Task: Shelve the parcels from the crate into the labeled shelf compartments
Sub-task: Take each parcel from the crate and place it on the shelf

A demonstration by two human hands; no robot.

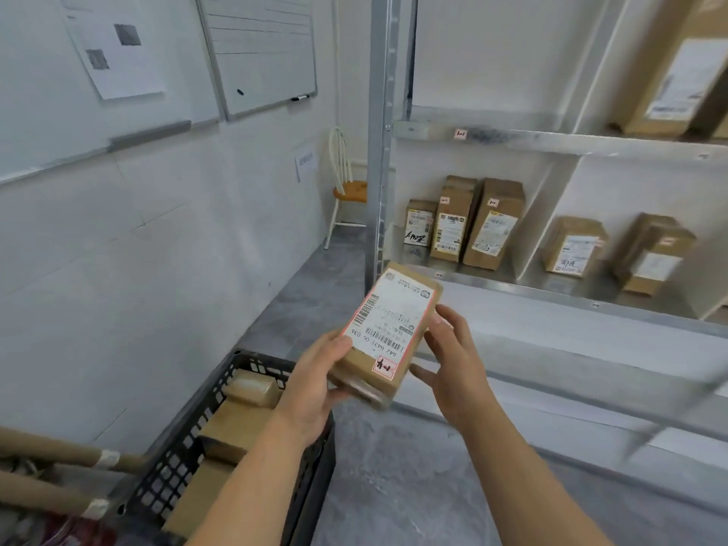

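I hold a small brown parcel (388,331) with a white shipping label in front of me, above the floor. My left hand (315,382) grips its near left end from below. My right hand (453,364) touches its right side with spread fingers. The black plastic crate (173,463) sits at the lower left and holds several more brown parcels (236,431). The metal shelf (551,141) stands to the right, with small labels on its rails. Three parcels (461,222) stand upright in the left compartment of the middle level, and two (614,250) sit in the compartment to its right.
A grey shelf post (380,132) rises just behind the held parcel. One large box (677,69) stands on the top level at the right. Cardboard tubes (51,470) lie at the lower left. A white chair (346,187) stands by the back wall, under the whiteboards (260,53).
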